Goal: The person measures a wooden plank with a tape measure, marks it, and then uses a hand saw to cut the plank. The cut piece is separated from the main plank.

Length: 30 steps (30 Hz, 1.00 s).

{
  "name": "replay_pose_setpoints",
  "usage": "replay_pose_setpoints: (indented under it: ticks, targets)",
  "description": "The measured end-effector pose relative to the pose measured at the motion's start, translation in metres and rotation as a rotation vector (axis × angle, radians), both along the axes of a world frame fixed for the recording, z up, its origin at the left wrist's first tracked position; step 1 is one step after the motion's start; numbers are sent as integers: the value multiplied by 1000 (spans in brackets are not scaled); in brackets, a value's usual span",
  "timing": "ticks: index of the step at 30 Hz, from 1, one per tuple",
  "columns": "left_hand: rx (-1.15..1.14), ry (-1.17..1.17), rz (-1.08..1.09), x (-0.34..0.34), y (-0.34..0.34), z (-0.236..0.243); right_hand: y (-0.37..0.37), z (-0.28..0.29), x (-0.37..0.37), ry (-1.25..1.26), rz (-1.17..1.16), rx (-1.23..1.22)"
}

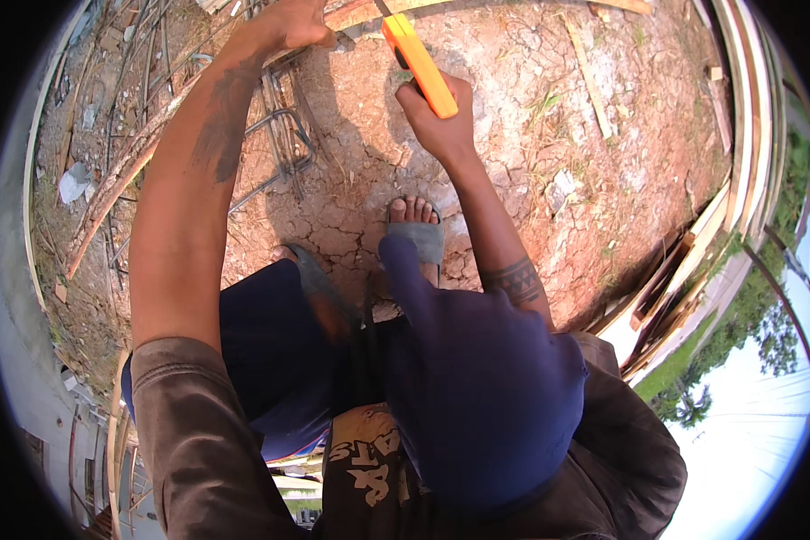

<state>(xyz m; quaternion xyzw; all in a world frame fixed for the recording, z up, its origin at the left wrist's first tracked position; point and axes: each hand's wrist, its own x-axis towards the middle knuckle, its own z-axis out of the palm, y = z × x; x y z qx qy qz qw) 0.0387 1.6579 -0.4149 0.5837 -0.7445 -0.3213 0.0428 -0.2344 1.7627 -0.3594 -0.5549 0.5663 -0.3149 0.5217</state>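
Note:
My right hand (443, 115) is closed round the yellow-orange handle of a hand saw (420, 65). Only a short stretch of its thin metal blade shows, cut off by the top edge of the view. At the top, left of the saw, my left hand (292, 22) bends its fingers over a long wooden plank (362, 13); part of that hand is out of view. The plank curves across the picture from the top centre down to the left. Where the blade meets the wood, if it does, cannot be seen.
My sandalled feet (414, 236) stand on cracked reddish soil (513, 180). Bent metal rods (288, 135) lie left of them, among sticks and debris. A thin wood strip (589, 81) lies at the upper right. Stacked boards (684, 270) line the right side.

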Motion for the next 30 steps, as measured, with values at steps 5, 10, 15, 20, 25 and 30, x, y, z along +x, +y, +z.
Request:
replay_pose_setpoints:
  ticks: [5,10,15,20,25,30]
  targets:
    - [228,-142,31,-2,6,13,108,65,-70,89,8,23]
    - [94,-56,35,-20,-5,38,-9,-31,-9,-85,-6,-20]
    - [65,5,-8,-16,21,23,52,25,-32,9,19,84]
    - [64,-100,56,-6,16,38,124,36,-77,80,-70,125]
    - [10,27,32,-15,-2,13,-26,-22,11,-107,-23,23]
    - [33,-71,47,-12,7,24,79,30,-47,11,-43,98]
